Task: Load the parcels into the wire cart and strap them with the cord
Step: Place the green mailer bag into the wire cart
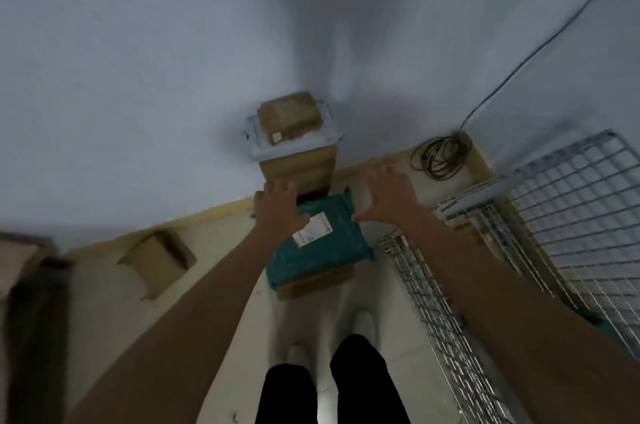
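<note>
A teal parcel (pixel 322 243) with a white label lies on a brown box (pixel 313 285) on the floor in front of me. Behind it, against the wall, stands a stack: a brown box (pixel 299 165), a pale flat parcel (pixel 294 146) and a small brown parcel (pixel 289 115) on top. My left hand (pixel 277 202) reaches over the teal parcel's far left corner, its fingers out of sight. My right hand (pixel 388 188) hovers with spread fingers past its far right corner, holding nothing. The wire cart (pixel 568 202) stands at the right. A coiled cord (pixel 440 155) lies by the wall.
A loose brown box (pixel 157 262) lies on the floor at the left. Dark furniture with a cardboard piece (pixel 20 285) fills the far left edge. A cable (pixel 540 46) runs up the wall from the coil. My legs (pixel 329 385) and shoes are below.
</note>
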{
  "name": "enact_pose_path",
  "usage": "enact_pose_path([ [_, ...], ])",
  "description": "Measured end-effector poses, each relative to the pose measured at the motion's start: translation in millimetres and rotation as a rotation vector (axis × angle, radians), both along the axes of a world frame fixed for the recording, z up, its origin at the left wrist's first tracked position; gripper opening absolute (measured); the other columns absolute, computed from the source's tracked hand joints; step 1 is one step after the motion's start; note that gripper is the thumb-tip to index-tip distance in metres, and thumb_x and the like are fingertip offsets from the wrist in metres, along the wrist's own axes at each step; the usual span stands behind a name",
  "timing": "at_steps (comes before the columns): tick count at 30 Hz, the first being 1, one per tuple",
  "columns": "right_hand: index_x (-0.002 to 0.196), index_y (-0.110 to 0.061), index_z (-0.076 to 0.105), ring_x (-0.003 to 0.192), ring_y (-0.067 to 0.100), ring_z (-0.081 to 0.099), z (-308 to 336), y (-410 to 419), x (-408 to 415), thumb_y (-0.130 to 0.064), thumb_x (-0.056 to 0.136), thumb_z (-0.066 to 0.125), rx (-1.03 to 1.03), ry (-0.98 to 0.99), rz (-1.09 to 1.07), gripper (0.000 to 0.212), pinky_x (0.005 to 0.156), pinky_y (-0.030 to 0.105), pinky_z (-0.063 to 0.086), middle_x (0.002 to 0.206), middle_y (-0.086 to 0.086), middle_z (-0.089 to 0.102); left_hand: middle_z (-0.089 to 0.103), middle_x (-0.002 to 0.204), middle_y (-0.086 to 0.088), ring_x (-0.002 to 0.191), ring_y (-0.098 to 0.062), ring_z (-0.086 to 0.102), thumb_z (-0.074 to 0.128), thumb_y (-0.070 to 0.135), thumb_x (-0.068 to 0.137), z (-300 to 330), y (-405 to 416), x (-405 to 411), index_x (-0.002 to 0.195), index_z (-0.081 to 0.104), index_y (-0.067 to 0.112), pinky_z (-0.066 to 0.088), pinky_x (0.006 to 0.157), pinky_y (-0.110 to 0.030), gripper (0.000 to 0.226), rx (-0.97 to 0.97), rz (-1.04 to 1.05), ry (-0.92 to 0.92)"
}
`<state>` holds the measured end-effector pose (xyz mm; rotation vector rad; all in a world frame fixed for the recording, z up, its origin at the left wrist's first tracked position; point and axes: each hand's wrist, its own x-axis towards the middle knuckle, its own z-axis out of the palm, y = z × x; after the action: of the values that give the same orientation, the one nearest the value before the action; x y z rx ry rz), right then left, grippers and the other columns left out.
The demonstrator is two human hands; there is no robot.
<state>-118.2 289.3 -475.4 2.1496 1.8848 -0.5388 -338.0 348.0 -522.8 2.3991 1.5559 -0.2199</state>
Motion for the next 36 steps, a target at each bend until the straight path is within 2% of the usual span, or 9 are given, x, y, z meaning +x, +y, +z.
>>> enact_pose_path([
  [4,0.146,-0.020,0.029,0.128,0.031,0.041,-53,20,-26,-0.066,0.070,0.070,-0.132,-0.084,0.169,0.097,0.099,0.043,0.039,0.148,0.011,0.033,0.047,0.130,-0.008,0.113,-0.032,0.048,0.066,0.052,0.075,-45,-10,-38,0.130,0.045,0.022,0.044,0.087,-0.042,0.067,-0.079,0.068,0.032],
  [9,0.148,-0.019,0.025,0.133,0.034,0.034,-142,35,-25,-0.060,0.079,0.064,-0.228,-0.198,0.370,0.089,0.100,0.047,0.039,0.155,0.015,0.021,0.039,0.132,-0.009,0.107,-0.029,0.048,0.068,0.046,0.077,-125,-22,-51,0.140,0.035,0.025,0.045,0.079,-0.038,0.074,-0.199,0.151,0.121],
  [13,0.138,-0.019,0.035,0.125,0.033,0.041,-205,44,-12,-0.055,0.075,0.069,-0.274,-0.171,0.381,0.081,0.096,0.044,0.040,0.149,0.016,0.027,0.041,0.124,-0.009,0.101,-0.027,0.052,0.070,0.045,0.076,-188,-43,-42,0.135,0.039,0.023,0.046,0.076,-0.037,0.070,-0.302,0.277,0.146],
  [18,0.144,-0.022,0.031,0.133,0.035,0.032,-255,56,8,-0.053,0.076,0.070,-0.303,-0.174,0.408,0.084,0.099,0.045,0.037,0.151,0.016,0.025,0.038,0.135,-0.009,0.108,-0.029,0.051,0.068,0.051,0.078,-239,-72,-26,0.137,0.035,0.024,0.046,0.083,-0.039,0.073,-0.387,0.337,0.193],
  [22,0.144,-0.019,0.033,0.131,0.033,0.034,-285,67,20,-0.047,0.082,0.066,-0.284,-0.158,0.411,0.075,0.100,0.044,0.038,0.147,0.015,0.031,0.044,0.130,-0.009,0.109,-0.032,0.055,0.067,0.048,0.080,-267,-87,-16,0.135,0.037,0.022,0.048,0.083,-0.042,0.067,-0.455,0.552,0.085],
  [26,0.141,-0.015,0.038,0.134,0.034,0.034,-307,85,23,-0.038,0.083,0.066,-0.226,-0.125,0.404,0.069,0.098,0.043,0.040,0.152,0.016,0.027,0.053,0.119,-0.008,0.107,-0.030,0.059,0.061,0.043,0.086,-290,-95,-9,0.129,0.043,0.015,0.046,0.078,-0.037,0.054,-0.563,0.796,0.011],
  [30,0.134,-0.013,0.045,0.127,0.032,0.041,-328,109,17,-0.034,0.082,0.068,-0.180,-0.084,0.429,0.061,0.096,0.043,0.043,0.143,0.014,0.039,0.061,0.120,-0.014,0.110,-0.033,0.058,0.061,0.040,0.086,-314,-92,-14,0.136,0.041,0.010,0.048,0.086,-0.040,0.062,-0.598,1.050,-0.141],
  [33,0.135,-0.014,0.046,0.122,0.032,0.045,-342,124,8,-0.035,0.079,0.070,-0.160,-0.045,0.467,0.064,0.095,0.045,0.045,0.135,0.013,0.046,0.062,0.121,-0.014,0.110,-0.034,0.058,0.059,0.043,0.086,-324,-92,-14,0.136,0.042,0.009,0.047,0.086,-0.038,0.063,-0.649,1.104,-0.166],
  [36,0.139,-0.016,0.043,0.124,0.031,0.044,-351,135,-3,-0.040,0.078,0.071,-0.177,-0.040,0.518,0.072,0.093,0.043,0.044,0.134,0.012,0.045,0.061,0.119,-0.013,0.110,-0.033,0.057,0.058,0.044,0.086,-328,-92,0,0.127,0.047,0.006,0.041,0.079,-0.034,0.057,-0.694,1.098,-0.167],
])
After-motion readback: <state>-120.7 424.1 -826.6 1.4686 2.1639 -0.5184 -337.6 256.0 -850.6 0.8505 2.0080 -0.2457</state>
